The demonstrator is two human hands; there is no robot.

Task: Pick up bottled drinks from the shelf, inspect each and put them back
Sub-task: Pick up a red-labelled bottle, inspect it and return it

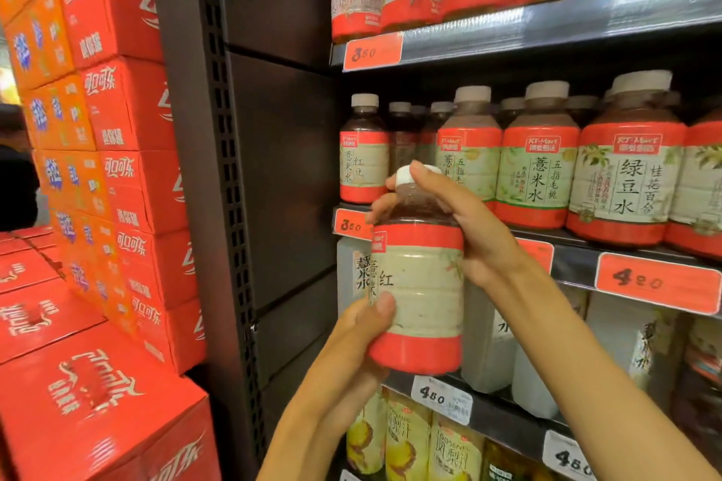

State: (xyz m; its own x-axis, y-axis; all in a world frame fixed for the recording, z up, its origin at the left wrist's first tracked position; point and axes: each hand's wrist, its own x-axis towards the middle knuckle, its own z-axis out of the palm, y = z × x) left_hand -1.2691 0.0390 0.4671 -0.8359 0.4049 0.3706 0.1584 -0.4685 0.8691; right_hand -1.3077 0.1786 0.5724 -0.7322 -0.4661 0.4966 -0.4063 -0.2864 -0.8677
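Note:
I hold a bottled drink (420,285) upright in front of the shelf; it has a red and pale green label, dark liquid and a white cap. My left hand (363,328) grips its lower body, thumb across the label. Around its neck and shoulder just under the cap curl the fingers of my right hand (461,223). Behind it, the middle shelf (574,258) carries a row of similar bottles (537,160), with a gap to the right of the leftmost bottle (363,152).
Red cola cartons (117,176) are stacked high on the left, beside the dark shelf upright (222,168). More bottles stand on the upper shelf (547,19). Below are pale bottles (488,344) and yellow juice bottles (406,437). Orange price tags (656,281) line the shelf edges.

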